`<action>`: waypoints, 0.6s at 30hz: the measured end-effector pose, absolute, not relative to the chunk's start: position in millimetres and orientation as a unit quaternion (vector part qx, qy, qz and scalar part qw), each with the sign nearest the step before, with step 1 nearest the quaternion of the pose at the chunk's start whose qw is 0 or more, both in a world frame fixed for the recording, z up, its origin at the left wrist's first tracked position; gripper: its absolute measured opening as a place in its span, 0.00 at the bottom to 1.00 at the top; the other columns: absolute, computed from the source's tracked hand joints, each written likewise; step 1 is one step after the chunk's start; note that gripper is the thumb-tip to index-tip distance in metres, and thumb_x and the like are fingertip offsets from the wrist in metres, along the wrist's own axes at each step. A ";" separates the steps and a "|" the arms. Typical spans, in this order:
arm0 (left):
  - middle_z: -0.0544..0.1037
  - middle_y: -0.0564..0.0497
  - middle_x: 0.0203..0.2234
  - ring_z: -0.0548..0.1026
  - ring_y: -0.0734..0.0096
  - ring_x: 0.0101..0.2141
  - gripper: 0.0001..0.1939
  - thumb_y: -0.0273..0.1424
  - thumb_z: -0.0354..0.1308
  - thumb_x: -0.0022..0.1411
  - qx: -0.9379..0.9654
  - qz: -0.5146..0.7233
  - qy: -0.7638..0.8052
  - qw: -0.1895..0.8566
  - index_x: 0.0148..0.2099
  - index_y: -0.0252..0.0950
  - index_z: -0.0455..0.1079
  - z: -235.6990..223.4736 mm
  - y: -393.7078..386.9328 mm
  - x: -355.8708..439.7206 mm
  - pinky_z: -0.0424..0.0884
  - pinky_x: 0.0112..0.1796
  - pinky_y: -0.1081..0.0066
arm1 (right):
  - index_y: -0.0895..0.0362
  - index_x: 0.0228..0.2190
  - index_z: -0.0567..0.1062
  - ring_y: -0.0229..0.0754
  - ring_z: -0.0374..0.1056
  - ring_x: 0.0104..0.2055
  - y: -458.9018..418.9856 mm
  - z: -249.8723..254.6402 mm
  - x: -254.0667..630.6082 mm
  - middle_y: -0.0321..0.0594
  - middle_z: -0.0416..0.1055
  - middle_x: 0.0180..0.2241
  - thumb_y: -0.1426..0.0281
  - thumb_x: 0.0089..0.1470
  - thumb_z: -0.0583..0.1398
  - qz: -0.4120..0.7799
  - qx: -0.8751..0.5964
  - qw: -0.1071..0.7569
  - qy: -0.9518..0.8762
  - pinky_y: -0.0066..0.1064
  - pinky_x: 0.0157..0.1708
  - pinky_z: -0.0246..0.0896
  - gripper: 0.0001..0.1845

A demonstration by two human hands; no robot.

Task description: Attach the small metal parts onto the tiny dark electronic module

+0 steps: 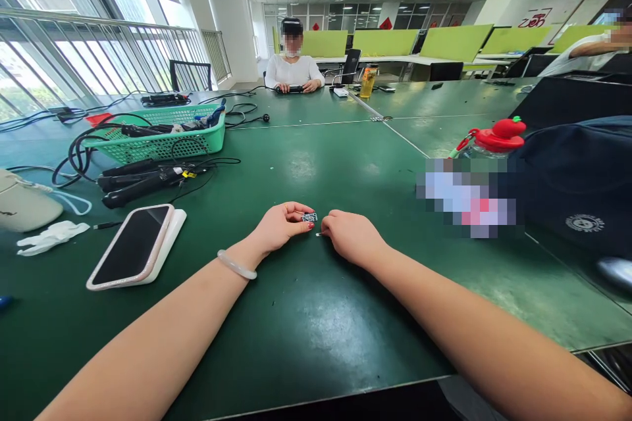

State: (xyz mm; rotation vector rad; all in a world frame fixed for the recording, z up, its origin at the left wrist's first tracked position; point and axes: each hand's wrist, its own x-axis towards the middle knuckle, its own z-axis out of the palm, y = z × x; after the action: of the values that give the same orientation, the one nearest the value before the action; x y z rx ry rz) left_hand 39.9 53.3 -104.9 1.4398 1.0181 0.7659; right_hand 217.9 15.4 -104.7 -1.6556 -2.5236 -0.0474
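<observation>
Your left hand (281, 225) pinches a small circuit board (309, 217) just above the bench (316, 316); your right hand (351, 237), at its 3 o'clock, is closed on a tiny pale part (318, 234). A loose pinch could drop either piece onto the bench.

1. A round white emblem (585, 222) is printed on the dark navy fabric (577, 171) at the right of the green surface (345, 164); its lettering is too small to read.
2. Red calligraphic characters (536, 17) mark the far white wall; they cannot be made out.
3. Red decorations (386, 24) hang above the green dividers, illegible.
</observation>
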 end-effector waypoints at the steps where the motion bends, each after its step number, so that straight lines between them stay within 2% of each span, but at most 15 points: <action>1: 0.75 0.47 0.30 0.73 0.70 0.33 0.21 0.31 0.67 0.42 0.621 0.325 0.436 0.565 0.40 0.31 0.69 -106.2 53.7 39.7 0.67 0.43 0.66 | 0.56 0.30 0.73 0.39 0.66 0.31 15.5 -103.4 219.5 0.39 0.68 0.31 0.72 0.57 0.53 -0.027 -0.569 0.066 -0.819 0.28 0.29 0.54 0.08; 4: 0.75 0.46 0.30 0.73 0.70 0.32 0.21 0.33 0.67 0.43 0.647 0.310 0.448 0.534 0.40 0.31 0.70 -110.4 54.7 39.3 0.67 0.41 0.66 | 0.57 0.32 0.72 0.41 0.65 0.33 14.6 -98.2 222.4 0.42 0.68 0.32 0.72 0.59 0.51 -0.071 -0.613 0.102 -0.780 0.30 0.32 0.53 0.10; 8: 0.75 0.47 0.29 0.73 0.70 0.32 0.19 0.33 0.66 0.43 0.674 0.284 0.444 0.518 0.39 0.32 0.70 -111.6 54.0 39.2 0.67 0.41 0.66 | 0.57 0.32 0.72 0.40 0.63 0.34 11.6 -95.6 217.0 0.41 0.68 0.33 0.72 0.59 0.50 -0.084 -0.563 0.140 -0.810 0.30 0.34 0.50 0.11; 18: 0.74 0.49 0.29 0.72 0.70 0.33 0.17 0.30 0.65 0.44 0.698 0.269 0.432 0.504 0.39 0.32 0.69 -107.7 51.7 39.0 0.66 0.42 0.67 | 0.58 0.32 0.72 0.40 0.62 0.33 12.1 -103.2 208.7 0.41 0.67 0.32 0.72 0.60 0.49 -0.085 -0.524 0.133 -0.837 0.31 0.33 0.48 0.12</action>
State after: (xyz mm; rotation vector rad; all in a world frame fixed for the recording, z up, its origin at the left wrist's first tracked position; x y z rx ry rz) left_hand 39.0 51.7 -107.7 1.6863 1.0427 0.6493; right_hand 208.7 12.1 -103.2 -1.5194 -2.4286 -0.2471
